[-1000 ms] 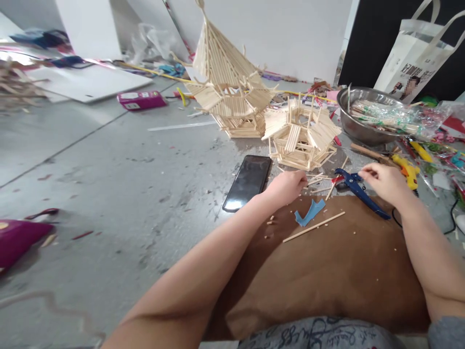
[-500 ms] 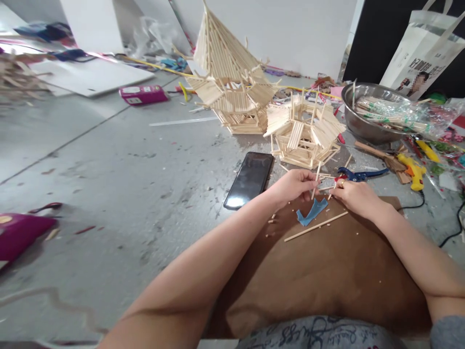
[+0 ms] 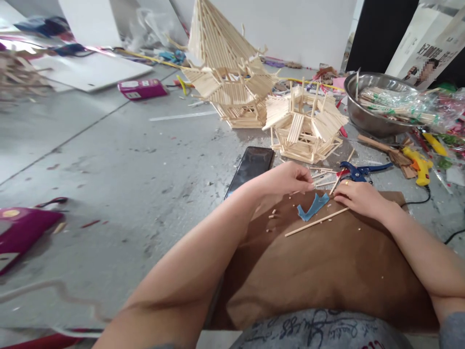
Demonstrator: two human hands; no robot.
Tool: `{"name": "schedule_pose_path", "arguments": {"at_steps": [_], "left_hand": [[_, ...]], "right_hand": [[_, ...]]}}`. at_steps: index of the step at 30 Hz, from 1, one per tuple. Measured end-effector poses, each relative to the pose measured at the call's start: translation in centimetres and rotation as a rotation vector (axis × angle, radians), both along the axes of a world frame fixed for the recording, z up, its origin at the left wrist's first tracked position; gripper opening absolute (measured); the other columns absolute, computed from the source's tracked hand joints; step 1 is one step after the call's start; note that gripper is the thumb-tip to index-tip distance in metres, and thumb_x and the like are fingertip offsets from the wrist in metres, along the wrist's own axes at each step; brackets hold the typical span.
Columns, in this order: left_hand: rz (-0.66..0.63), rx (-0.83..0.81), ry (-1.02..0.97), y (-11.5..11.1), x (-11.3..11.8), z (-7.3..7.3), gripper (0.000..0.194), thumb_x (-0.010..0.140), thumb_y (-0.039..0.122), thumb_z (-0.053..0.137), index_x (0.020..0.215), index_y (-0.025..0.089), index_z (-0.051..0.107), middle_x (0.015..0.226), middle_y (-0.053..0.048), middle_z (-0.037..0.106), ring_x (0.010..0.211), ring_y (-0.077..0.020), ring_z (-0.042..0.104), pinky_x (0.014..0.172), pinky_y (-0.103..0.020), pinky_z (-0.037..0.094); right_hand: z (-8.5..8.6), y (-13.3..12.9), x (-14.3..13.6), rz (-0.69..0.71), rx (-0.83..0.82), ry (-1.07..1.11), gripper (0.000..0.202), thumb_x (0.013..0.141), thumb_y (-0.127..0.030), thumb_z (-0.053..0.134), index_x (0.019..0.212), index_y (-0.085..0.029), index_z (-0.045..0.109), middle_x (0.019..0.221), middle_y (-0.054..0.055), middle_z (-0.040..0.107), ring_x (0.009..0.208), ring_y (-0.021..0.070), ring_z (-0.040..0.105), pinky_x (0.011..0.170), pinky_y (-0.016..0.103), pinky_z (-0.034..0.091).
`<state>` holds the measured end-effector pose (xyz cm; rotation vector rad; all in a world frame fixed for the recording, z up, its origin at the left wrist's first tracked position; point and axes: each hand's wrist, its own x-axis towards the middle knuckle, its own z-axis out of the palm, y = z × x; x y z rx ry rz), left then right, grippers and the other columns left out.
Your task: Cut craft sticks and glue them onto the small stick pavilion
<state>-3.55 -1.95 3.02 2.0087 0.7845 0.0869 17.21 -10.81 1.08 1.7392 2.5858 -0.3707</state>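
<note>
My left hand (image 3: pixel 292 178) is closed over the back edge of the brown board (image 3: pixel 327 261), beside short cut sticks (image 3: pixel 321 178); whatever its fingertips hold is too small to make out. My right hand (image 3: pixel 358 196), with a ring on one finger, has its fingers together at the lower end of a thin slanting stick (image 3: pixel 341 173). Just behind it lie blue cutters (image 3: pixel 359 171). A blue scrap (image 3: pixel 313 207) and a longer stick (image 3: pixel 316 222) lie on the board between and below the hands.
Two stick-built models, a tall tower (image 3: pixel 227 72) and a lower one (image 3: pixel 305 126), stand behind a phone (image 3: pixel 250 167). At right are a metal bowl (image 3: pixel 378 123) of wrapped sticks and a yellow glue gun (image 3: pixel 419 167). A purple pack (image 3: pixel 141 89) lies back left.
My left hand has moved slightly left and up; the upright stick it held no longer shows in its fingers. The view has shifted slightly.
</note>
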Motion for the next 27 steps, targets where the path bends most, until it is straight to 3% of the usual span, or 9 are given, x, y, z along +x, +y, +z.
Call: {"name": "schedule_pose_path", "arguments": {"at_steps": [3,6,11,19,27], "left_hand": [[-0.19,0.16,0.198,-0.2,-0.3,0.5,0.011,0.066,0.022,0.055,0.064,0.017,0.064,0.056,0.003,0.059,0.052,-0.0067,0.048,0.051,-0.018,0.032],[-0.241,0.214,0.262,-0.8,0.2,0.3,0.013,0.067,0.021,0.052,0.062,0.019,0.064,0.057,0.003,0.06,0.052,-0.0074,0.048,0.051,-0.019,0.031],[-0.066,0.279,0.127,-0.4,0.5,0.0,0.016,0.068,0.018,0.048,0.074,0.016,0.063,0.066,0.002,0.063,0.059,-0.0089,0.052,0.057,-0.02,0.036],[0.06,0.167,-0.057,0.3,-0.7,1.3,0.008,0.072,0.017,0.047,0.075,0.014,0.054,0.058,0.003,0.055,0.051,-0.0058,0.051,0.051,-0.018,0.038],[0.166,0.265,-0.155,0.1,-1.1,2.4,0.008,0.073,0.02,0.05,0.073,0.014,0.054,0.06,0.001,0.055,0.057,-0.0069,0.051,0.057,-0.021,0.041]], "right_hand": [[-0.6,0.0,0.2,-0.02,0.051,0.011,0.025,0.086,-0.029,0.039,0.093,-0.021,0.061,0.094,0.004,0.064,0.086,0.0162,0.058,0.071,0.026,0.041],[-0.8,-0.1,0.1,-0.064,0.144,0.059,0.026,0.086,-0.031,0.038,0.094,-0.021,0.06,0.096,0.005,0.063,0.086,0.0165,0.059,0.07,0.026,0.042],[-0.9,-0.1,-0.4,-0.128,0.291,0.109,0.028,0.087,-0.029,0.036,0.098,-0.018,0.059,0.101,0.007,0.062,0.092,0.0172,0.058,0.074,0.026,0.043],[-0.3,2.5,-1.9,-0.02,0.217,-0.062,0.027,0.087,-0.023,0.035,0.1,-0.019,0.058,0.104,0.008,0.061,0.094,0.0166,0.056,0.074,0.026,0.042],[0.2,4.6,-4.6,0.097,0.155,-0.334,0.027,0.082,-0.01,0.032,0.095,-0.016,0.055,0.096,0.012,0.061,0.085,0.0209,0.06,0.065,0.029,0.042]]}}
